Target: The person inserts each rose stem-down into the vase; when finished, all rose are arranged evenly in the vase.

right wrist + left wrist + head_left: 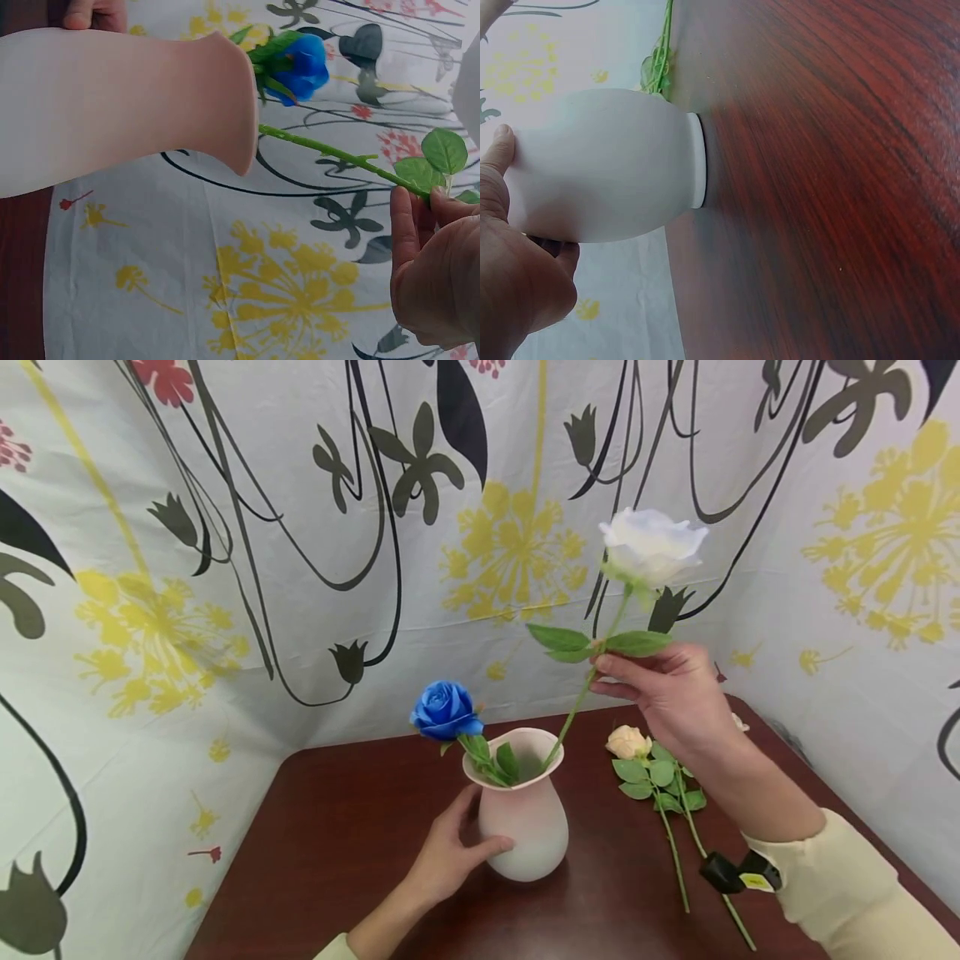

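Observation:
A pale pink and white vase (525, 827) stands upright on the dark wooden table. My left hand (450, 852) grips its left side, thumb across the front; the left wrist view shows the vase (607, 165) between thumb and fingers. A blue rose (446, 710) leans out over the left of the rim. My right hand (671, 693) pinches the green stem of a white rose (651, 547) just below its leaves. The lower end of that stem (322, 152) is inside the vase mouth, and its tip is hidden.
Right of the vase, a peach rose (628, 742) and another long-stemmed flower lie on the table (360, 827), partly behind my right forearm. A patterned cloth (300, 610) hangs behind and on both sides. A black band with a small device (738, 872) sits on my right wrist.

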